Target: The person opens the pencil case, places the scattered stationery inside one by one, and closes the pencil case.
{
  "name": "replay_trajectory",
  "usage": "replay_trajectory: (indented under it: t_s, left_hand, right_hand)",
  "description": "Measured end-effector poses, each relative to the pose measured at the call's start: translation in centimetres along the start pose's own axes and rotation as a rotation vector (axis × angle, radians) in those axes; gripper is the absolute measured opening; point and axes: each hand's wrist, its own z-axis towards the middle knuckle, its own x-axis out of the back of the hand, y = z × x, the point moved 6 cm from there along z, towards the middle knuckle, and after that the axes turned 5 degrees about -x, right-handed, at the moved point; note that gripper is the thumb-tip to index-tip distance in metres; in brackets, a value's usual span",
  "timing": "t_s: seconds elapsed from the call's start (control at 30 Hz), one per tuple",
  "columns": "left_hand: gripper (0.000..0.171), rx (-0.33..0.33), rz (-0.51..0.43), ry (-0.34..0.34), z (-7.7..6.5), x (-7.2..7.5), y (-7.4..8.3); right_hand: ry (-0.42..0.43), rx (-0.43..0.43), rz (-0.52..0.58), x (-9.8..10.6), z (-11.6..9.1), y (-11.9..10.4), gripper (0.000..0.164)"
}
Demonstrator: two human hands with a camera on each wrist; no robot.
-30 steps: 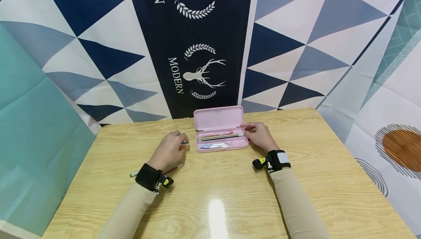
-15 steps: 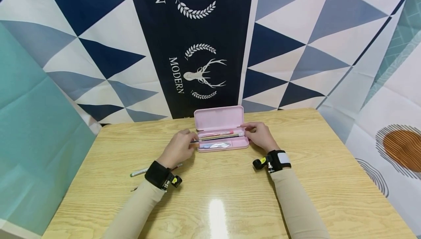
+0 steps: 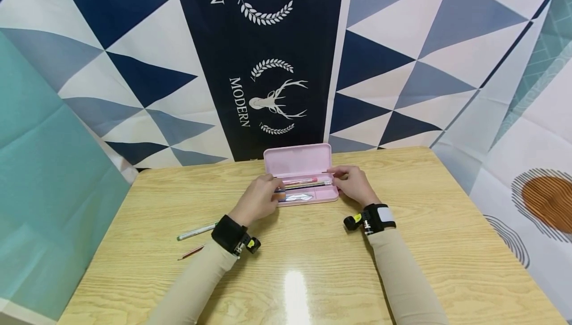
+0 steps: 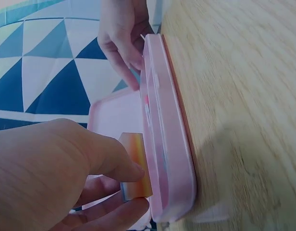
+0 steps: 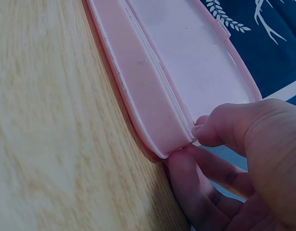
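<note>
A pink pencil case (image 3: 318, 201) lies near the back of the table with its lid (image 3: 298, 161) raised. Inside it are several pencils (image 3: 308, 185) and a pale blue-and-white item (image 3: 298, 198) in the front part. My left hand (image 3: 256, 202) pinches a small block eraser, banded orange, yellow and white with a blue edge (image 4: 138, 166), between thumb and fingers, over the left end of the case. My right hand (image 3: 356, 187) grips the case's right end, thumb at the upper rim and fingers against the end wall (image 5: 174, 137).
A white pen with a green end (image 3: 195, 232) and a dark red pencil (image 3: 192, 252) lie on the wooden table (image 3: 286, 260) beside my left forearm. A patterned cloth (image 3: 286, 41) hangs right behind the case.
My left hand has moved right with the eraser, from beside the case to over its left end. The pen and pencil near the forearm are more exposed. My right hand stays put.
</note>
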Motion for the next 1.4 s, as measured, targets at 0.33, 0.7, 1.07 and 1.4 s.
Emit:
replay_trajectory:
  t_s: [0.33, 0.7, 1.07, 1.4]
  left_hand:
    - [0.015, -0.029, 0.008, -0.003, 1.1, -0.6, 1.5]
    - [0.013, -0.059, -0.03, 0.03, 1.8, -1.1, 2.8]
    - [0.019, -0.073, -0.048, 0.036, 2.6, -1.7, 3.9]
    - [0.021, -0.067, -0.035, 0.044, 3.1, -1.9, 4.4]
  right_hand:
    - [-0.003, 0.002, 0.007, -0.1, -0.1, 0.1, 0.03]
    - [-0.004, 0.011, 0.016, -0.2, 0.0, 0.2, 0.031]
    - [-0.01, 0.014, 0.023, -0.2, 0.0, 0.2, 0.03]
    - [-0.008, 0.014, 0.019, -0.2, 0.3, 0.2, 0.031]
